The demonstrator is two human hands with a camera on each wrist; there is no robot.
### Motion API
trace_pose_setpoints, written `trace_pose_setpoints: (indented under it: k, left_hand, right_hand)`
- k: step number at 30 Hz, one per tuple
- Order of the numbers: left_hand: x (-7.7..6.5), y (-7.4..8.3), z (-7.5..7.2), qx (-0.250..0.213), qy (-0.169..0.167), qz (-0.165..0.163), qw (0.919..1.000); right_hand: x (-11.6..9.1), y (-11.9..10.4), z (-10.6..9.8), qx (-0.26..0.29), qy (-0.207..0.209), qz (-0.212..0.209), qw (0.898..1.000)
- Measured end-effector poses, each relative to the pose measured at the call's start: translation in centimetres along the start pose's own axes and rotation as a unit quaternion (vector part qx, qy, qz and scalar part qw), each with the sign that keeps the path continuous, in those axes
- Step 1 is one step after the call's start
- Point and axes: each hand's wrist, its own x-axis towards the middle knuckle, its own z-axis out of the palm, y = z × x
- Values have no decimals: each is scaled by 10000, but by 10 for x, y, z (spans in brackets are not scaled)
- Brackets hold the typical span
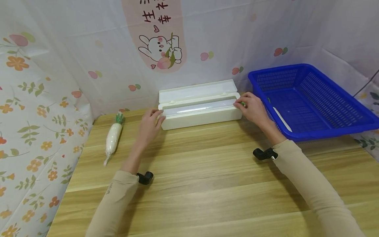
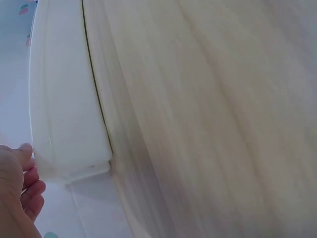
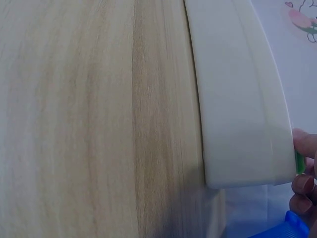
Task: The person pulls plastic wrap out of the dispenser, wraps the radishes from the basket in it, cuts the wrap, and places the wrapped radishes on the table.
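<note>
A long white cling film box stands on the table with its lid raised. Inside lies a shiny roll of cling film. At the box's left end, my left hand holds the corner between thumb and fingers; the left wrist view catches the thumb along the edge, with the fingers curled at the end. My right hand is at the right end, thumb and fingers pinching a small green piece by the rim. Most of that piece is hidden by the fingers.
A white radish with a green top, wrapped in clear film, lies at the table's left. On the right stands a blue basket, a slim white thing with a green end inside it. A printed cloth hangs behind the box.
</note>
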Motion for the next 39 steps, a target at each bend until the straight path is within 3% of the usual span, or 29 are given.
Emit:
trace_pose_setpoints:
  k: [5, 9, 17, 30, 39]
  left_hand:
    - [5, 4, 6, 129, 23, 382, 9992]
    - [8, 5, 9, 60, 9, 437, 9990]
    - [14, 7, 8, -215, 99, 184, 9996]
    - [20, 8, 7, -586, 128, -585, 9965]
    - [25, 10, 12, -834, 93, -713, 9939]
  right_hand:
    - [0, 0, 0, 0, 12, 26, 10000]
    - [0, 1, 1, -16, 5, 59, 10000]
    - [1, 0, 2, -140, 1, 182, 9997]
    - [4, -7, 0, -182, -194, 514, 9983]
    - [13, -14, 5, -200, -8, 624, 9978]
